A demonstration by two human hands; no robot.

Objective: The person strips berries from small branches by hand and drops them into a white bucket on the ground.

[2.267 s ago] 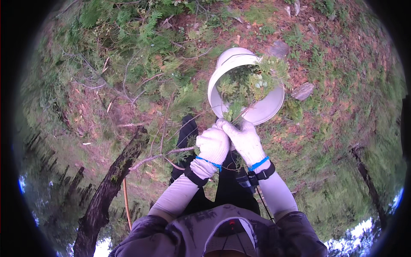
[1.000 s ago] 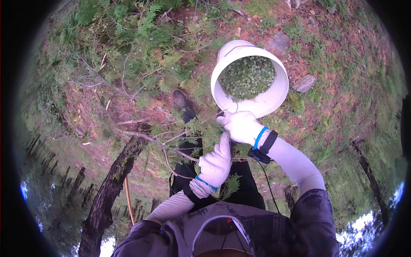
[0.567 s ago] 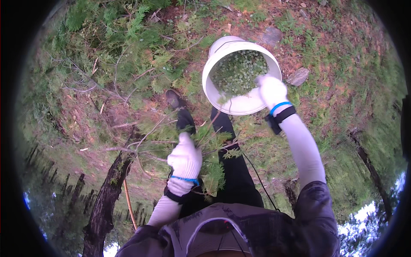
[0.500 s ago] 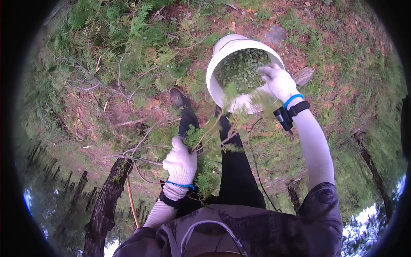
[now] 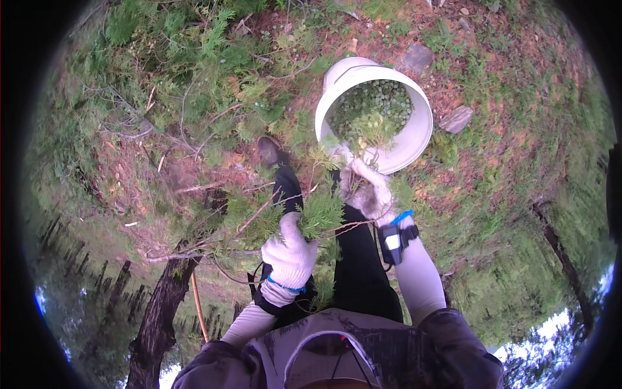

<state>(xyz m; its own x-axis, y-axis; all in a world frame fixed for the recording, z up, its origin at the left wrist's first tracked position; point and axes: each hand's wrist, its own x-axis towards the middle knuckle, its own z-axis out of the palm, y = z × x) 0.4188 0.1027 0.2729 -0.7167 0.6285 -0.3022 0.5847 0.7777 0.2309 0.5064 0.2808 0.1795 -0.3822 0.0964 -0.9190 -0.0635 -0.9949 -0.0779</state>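
Note:
My left hand [image 5: 289, 258], in a white knitted glove, is closed around a leafy evergreen branch [image 5: 321, 215] in front of my legs. Its thin bare twigs reach out to the left, and green fronds spread to the right. A white bucket [image 5: 414, 146] leans toward me, with many small round green cones [image 5: 369, 104] inside. At the bucket's near rim, my gloved right hand [image 5: 368, 191] has its fingers curled on a light green sprig [image 5: 372, 131], whose tip hangs over the bucket's mouth. The fingertips are partly hidden by foliage.
Cut evergreen boughs [image 5: 214, 45] lie on the ground at the far left. A dark tree trunk [image 5: 159, 311] stands at the near left. Flat stones [image 5: 457, 119] lie right of the bucket. My shoe [image 5: 267, 150] is left of the bucket.
My right hand has moved from over the bucket's right side back toward me, to its near rim at the sprig. My left hand has shifted slightly right with the branch.

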